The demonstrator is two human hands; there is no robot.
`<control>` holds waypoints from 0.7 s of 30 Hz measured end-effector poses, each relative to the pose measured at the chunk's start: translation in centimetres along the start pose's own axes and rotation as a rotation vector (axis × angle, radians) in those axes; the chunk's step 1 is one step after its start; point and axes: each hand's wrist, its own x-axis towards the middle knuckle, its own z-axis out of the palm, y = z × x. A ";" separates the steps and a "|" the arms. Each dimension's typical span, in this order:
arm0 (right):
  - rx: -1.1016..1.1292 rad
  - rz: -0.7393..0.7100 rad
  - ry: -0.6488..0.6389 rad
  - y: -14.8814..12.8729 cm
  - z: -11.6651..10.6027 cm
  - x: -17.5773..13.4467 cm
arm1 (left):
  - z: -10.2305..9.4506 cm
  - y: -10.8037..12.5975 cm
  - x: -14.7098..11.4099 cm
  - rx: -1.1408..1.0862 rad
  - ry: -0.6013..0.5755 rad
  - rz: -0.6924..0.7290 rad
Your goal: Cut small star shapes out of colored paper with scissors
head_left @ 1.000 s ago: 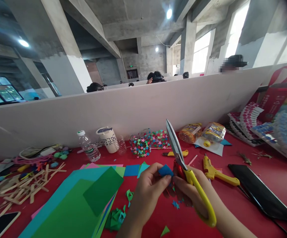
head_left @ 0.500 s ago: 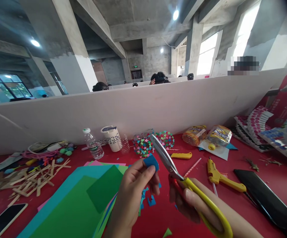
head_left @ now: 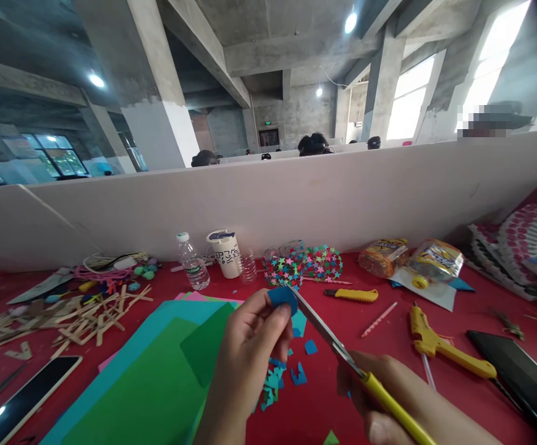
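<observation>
Between thumb and fingers, my left hand [head_left: 254, 346] pinches a small piece of blue paper [head_left: 283, 298] with a rounded edge. My right hand [head_left: 389, 389] grips yellow-handled scissors [head_left: 324, 330], whose blades point up and left. The blade tips are at the paper's right edge; whether they touch it I cannot tell. Below my hands lie blue and teal paper scraps [head_left: 272, 383], with a blue square scrap [head_left: 311, 347] to their right. Green and blue paper sheets [head_left: 143, 371] are stacked left of my left hand.
At the back stand a water bottle [head_left: 194, 266], a white cup [head_left: 225, 254] and star-filled containers [head_left: 303, 262]. On the right are a yellow utility knife [head_left: 351, 295], a glue gun [head_left: 444, 346] and a black case [head_left: 523, 371]. Wooden sticks [head_left: 105, 315] and a phone [head_left: 27, 402] lie left.
The scissors have turned lower and their blades have come to the blue paper's edge. A blue square scrap now shows on the table. The view has shifted left.
</observation>
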 end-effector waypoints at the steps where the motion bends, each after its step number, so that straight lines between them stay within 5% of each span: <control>1: -0.003 -0.001 -0.003 0.3 0.0 0.0 | -0.1 0.0 0.1 0.005 0.000 0.000; 13: 0.023 -0.064 0.101 2.2 1.2 0.1 | 0.1 0.0 0.2 0.021 -0.024 -0.015; 21: -0.035 -0.030 0.039 0.9 1.0 0.3 | 0.1 0.2 -0.1 0.099 -0.021 0.002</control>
